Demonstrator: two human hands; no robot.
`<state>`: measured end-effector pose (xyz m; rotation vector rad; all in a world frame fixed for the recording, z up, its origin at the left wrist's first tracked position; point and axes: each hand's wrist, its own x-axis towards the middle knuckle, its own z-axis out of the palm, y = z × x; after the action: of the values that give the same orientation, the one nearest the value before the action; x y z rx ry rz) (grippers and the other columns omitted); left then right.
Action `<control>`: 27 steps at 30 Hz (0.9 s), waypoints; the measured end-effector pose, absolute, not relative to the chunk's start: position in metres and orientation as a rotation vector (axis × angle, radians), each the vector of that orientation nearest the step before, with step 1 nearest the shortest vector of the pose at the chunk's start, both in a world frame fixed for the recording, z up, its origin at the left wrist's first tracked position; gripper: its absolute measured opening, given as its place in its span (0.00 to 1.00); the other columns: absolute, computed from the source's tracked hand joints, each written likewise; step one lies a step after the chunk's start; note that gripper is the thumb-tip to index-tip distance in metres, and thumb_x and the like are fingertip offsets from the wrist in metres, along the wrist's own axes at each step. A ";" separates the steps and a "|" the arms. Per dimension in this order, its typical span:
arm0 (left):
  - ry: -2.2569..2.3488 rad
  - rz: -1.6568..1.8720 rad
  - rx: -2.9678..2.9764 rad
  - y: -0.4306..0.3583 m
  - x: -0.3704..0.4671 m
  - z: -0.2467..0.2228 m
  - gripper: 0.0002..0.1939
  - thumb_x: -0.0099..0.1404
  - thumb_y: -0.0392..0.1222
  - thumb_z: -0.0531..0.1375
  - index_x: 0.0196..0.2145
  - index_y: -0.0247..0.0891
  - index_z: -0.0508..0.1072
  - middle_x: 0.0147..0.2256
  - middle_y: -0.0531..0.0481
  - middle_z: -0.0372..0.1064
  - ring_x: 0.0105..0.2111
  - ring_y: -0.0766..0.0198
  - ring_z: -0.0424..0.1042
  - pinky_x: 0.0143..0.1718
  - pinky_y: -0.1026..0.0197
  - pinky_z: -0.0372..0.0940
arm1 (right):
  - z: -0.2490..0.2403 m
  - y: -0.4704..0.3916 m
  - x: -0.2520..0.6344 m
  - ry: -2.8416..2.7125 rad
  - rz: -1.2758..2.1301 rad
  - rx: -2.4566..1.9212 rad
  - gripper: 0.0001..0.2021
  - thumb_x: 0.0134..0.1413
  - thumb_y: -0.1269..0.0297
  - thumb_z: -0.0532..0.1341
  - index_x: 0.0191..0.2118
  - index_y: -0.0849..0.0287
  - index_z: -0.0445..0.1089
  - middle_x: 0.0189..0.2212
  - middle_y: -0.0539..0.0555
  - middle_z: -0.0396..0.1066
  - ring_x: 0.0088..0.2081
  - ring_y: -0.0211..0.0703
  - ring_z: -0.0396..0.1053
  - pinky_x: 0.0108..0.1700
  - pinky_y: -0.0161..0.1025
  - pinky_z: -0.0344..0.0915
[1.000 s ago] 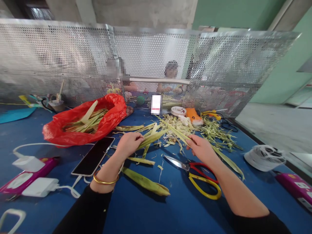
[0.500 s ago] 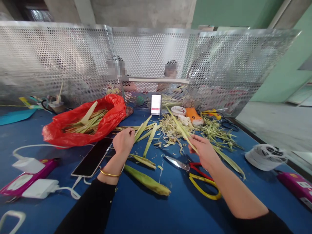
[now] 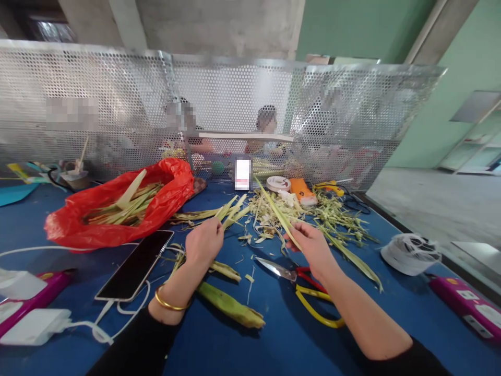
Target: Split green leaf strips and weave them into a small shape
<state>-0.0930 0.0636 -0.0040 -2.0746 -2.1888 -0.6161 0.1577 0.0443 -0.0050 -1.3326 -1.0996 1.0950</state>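
My right hand pinches a long, narrow yellow-green leaf strip that slants up and away to the left. My left hand, with a gold bangle at its wrist, is closed beside several pale leaf strips; its fingertips are hidden, so what it grips is unclear. Below it lie a thick green husk-like leaf and a smaller dried one. Scissors with red and yellow handles rest partly open under my right forearm. Shredded trimmings are heaped beyond both hands.
A red plastic bag of leaf strips sits left. Near it are a phone, white cables and a purple power strip. To the right are a white ribbon roll and another power strip. A perforated metal screen stands behind.
The view has turned slightly right. My left hand has shifted towards the pale strips, now overlapping their near ends. My right hand still holds its leaf strip.
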 end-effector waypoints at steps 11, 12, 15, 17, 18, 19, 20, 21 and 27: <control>-2.397 -2.281 -2.540 0.026 -0.006 0.013 0.16 0.49 0.52 0.65 0.26 0.36 0.72 0.24 0.51 0.70 0.25 0.64 0.68 0.25 0.64 0.60 | -0.011 0.021 0.132 -1.523 0.720 -1.343 0.12 0.58 0.54 0.54 0.29 0.54 0.58 0.22 0.48 0.68 0.24 0.41 0.67 0.28 0.36 0.61; -2.447 -2.327 -2.461 0.024 0.000 0.012 0.15 0.50 0.52 0.64 0.24 0.36 0.70 0.21 0.53 0.67 0.23 0.65 0.67 0.24 0.65 0.59 | -0.010 0.018 0.131 -1.584 0.623 -1.367 0.12 0.59 0.54 0.53 0.28 0.54 0.58 0.21 0.47 0.66 0.24 0.40 0.65 0.28 0.35 0.59; -2.439 -2.322 -2.394 0.024 0.001 0.006 0.13 0.53 0.49 0.61 0.22 0.37 0.66 0.19 0.55 0.64 0.23 0.66 0.65 0.24 0.65 0.58 | -0.008 0.014 0.129 -1.724 0.412 -1.425 0.14 0.60 0.54 0.52 0.27 0.55 0.57 0.21 0.47 0.63 0.24 0.39 0.61 0.26 0.34 0.53; -2.341 -2.262 -2.444 0.027 -0.005 0.002 0.12 0.54 0.48 0.60 0.22 0.38 0.65 0.20 0.56 0.63 0.22 0.67 0.63 0.25 0.65 0.58 | -0.007 0.014 0.129 -1.795 0.389 -1.441 0.13 0.60 0.54 0.53 0.28 0.55 0.59 0.20 0.46 0.64 0.23 0.38 0.60 0.26 0.33 0.52; -2.302 -2.218 -2.482 0.029 -0.009 0.001 0.13 0.54 0.47 0.60 0.21 0.38 0.63 0.19 0.57 0.61 0.21 0.68 0.61 0.25 0.65 0.57 | -0.006 0.013 0.129 -1.828 0.385 -1.441 0.12 0.59 0.55 0.54 0.29 0.55 0.60 0.20 0.46 0.64 0.23 0.38 0.61 0.26 0.33 0.51; -2.277 -2.174 -2.526 0.030 -0.013 0.000 0.13 0.54 0.47 0.60 0.20 0.38 0.63 0.18 0.57 0.60 0.21 0.69 0.60 0.25 0.65 0.57 | -0.005 0.014 0.130 -1.859 0.372 -1.437 0.10 0.59 0.56 0.54 0.30 0.56 0.61 0.21 0.47 0.65 0.23 0.38 0.62 0.26 0.33 0.51; -2.260 -2.146 -2.552 0.032 -0.016 -0.001 0.14 0.54 0.47 0.60 0.19 0.39 0.62 0.17 0.58 0.59 0.20 0.69 0.59 0.24 0.65 0.56 | -0.005 0.014 0.130 -1.886 0.350 -1.432 0.09 0.59 0.57 0.54 0.31 0.56 0.62 0.21 0.47 0.66 0.23 0.38 0.62 0.26 0.33 0.51; -2.257 -2.122 -2.576 0.033 -0.019 -0.001 0.14 0.54 0.47 0.61 0.19 0.39 0.61 0.16 0.58 0.58 0.19 0.69 0.58 0.23 0.65 0.55 | -0.005 0.014 0.130 -1.909 0.327 -1.427 0.09 0.59 0.59 0.54 0.31 0.56 0.63 0.21 0.48 0.67 0.23 0.39 0.63 0.26 0.33 0.51; -2.380 -2.282 -2.534 0.034 -0.024 0.010 0.15 0.51 0.49 0.63 0.20 0.38 0.63 0.16 0.59 0.57 0.18 0.71 0.56 0.23 0.67 0.53 | -0.001 0.016 0.132 -1.827 0.528 -1.387 0.12 0.59 0.61 0.52 0.26 0.56 0.63 0.19 0.47 0.63 0.22 0.38 0.60 0.26 0.33 0.52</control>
<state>-0.0245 0.0341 0.0096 -2.5343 -2.3797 -2.2819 0.1319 0.0161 -0.0012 -1.3865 -1.8272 0.5277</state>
